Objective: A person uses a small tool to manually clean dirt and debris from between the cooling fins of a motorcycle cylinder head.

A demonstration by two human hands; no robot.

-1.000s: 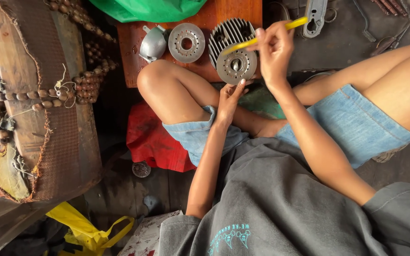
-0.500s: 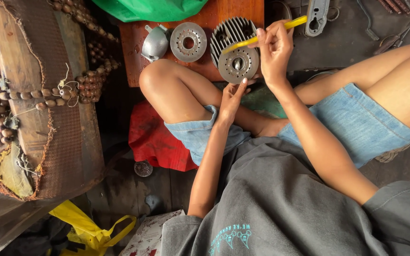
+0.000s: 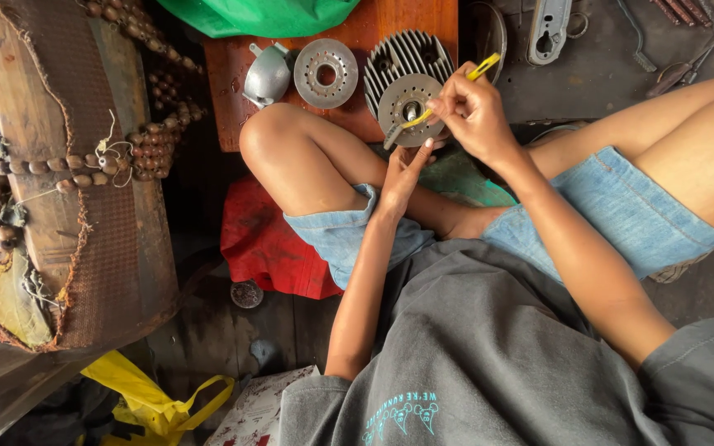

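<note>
While right hand (image 3: 474,111) hides yellow tool (image 3: 448,95) middle, disc (image 3: 409,109) partly covered

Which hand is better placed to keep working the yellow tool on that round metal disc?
Probably the right hand: it grips the yellow-handled tool, whose tip rests on the round metal disc. The left hand sits under the disc's lower edge, steadying it, and holds no tool.

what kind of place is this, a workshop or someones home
Most likely a small informal repair workshop: metal engine parts such as a finned cylinder head and perforated disc lie on a wooden board, with hand tools scattered nearby.
</note>
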